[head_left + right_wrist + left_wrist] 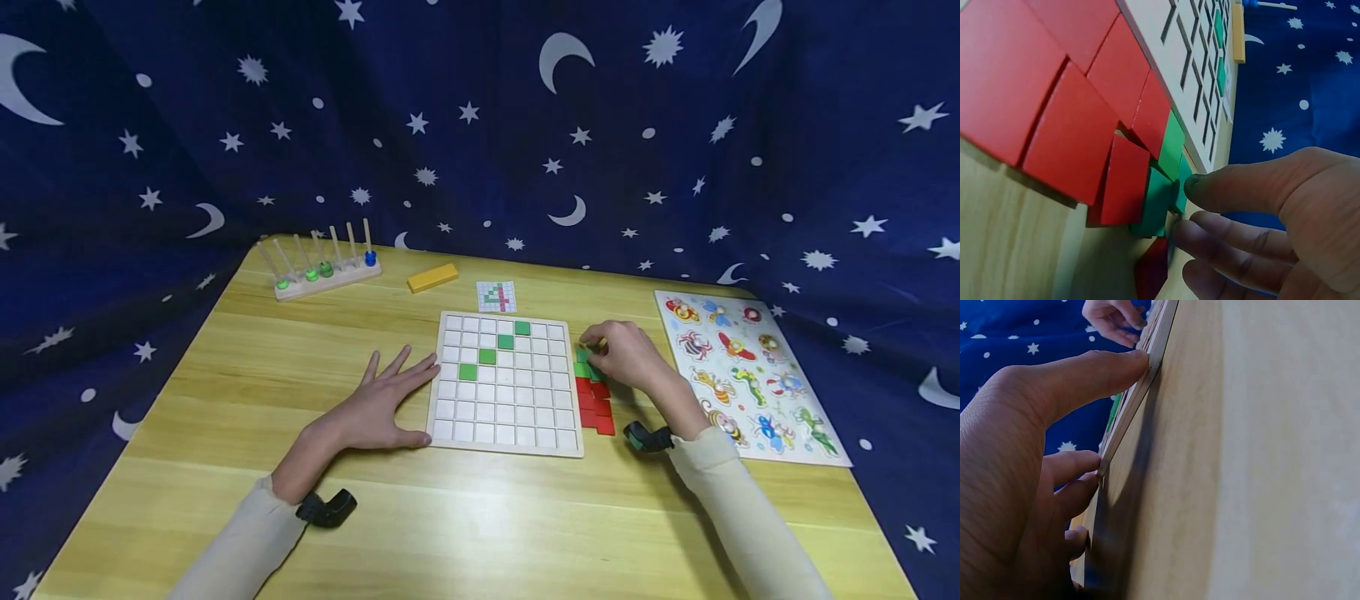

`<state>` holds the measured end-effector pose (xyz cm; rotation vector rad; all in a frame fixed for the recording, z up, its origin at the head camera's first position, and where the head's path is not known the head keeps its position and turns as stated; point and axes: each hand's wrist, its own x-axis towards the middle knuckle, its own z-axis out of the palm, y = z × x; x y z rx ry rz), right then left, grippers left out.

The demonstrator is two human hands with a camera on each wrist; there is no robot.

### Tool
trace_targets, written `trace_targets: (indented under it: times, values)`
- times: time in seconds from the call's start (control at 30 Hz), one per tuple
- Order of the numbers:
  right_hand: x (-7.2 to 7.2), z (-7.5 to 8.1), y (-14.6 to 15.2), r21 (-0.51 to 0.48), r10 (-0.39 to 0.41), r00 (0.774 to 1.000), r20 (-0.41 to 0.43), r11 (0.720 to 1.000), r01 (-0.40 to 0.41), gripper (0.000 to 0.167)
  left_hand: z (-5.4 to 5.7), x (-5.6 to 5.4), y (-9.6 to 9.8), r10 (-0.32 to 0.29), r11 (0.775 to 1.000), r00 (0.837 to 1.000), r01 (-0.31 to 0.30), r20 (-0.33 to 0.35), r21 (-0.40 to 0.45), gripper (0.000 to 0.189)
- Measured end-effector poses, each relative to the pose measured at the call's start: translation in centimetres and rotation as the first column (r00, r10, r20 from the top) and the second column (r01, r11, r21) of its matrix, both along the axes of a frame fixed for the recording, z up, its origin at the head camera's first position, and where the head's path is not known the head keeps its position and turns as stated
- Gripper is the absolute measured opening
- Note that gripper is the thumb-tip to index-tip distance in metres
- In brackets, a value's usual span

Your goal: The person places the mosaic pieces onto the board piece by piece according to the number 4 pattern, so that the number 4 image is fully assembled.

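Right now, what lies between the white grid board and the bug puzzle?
In the head view: red tiles, green tiles, and the right hand with its black wrist camera.

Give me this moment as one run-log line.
left hand touching grid board edge | right hand at loose green tiles | board holds four green tiles diagonally | red tiles beside board

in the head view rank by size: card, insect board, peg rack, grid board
1. Grid board and insect board: too alike to rank, insect board partly hidden
2. Peg rack
3. Card
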<state>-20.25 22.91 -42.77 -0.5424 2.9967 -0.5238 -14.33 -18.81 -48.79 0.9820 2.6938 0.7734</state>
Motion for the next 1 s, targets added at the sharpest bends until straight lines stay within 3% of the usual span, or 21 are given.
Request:
trace_targets:
  times: [0.4, 1.0]
  values:
    - [-0.11, -0.42, 0.11, 0.008, 0.035, 0.999, 0.012, 0.999, -0.035, 0.021, 0.50, 0.03, 0.04, -0.001, 1.000, 1.000, 0.001, 0.007, -0.011, 0.101]
    - [-0.55, -0.41, 0.40, -0.024, 0.020, 1.000, 0.017, 1.000, -0.019, 0.018, 0.41, 0.06, 0.06, 0.004, 1.000, 1.000, -0.004, 0.007, -0.012, 0.101]
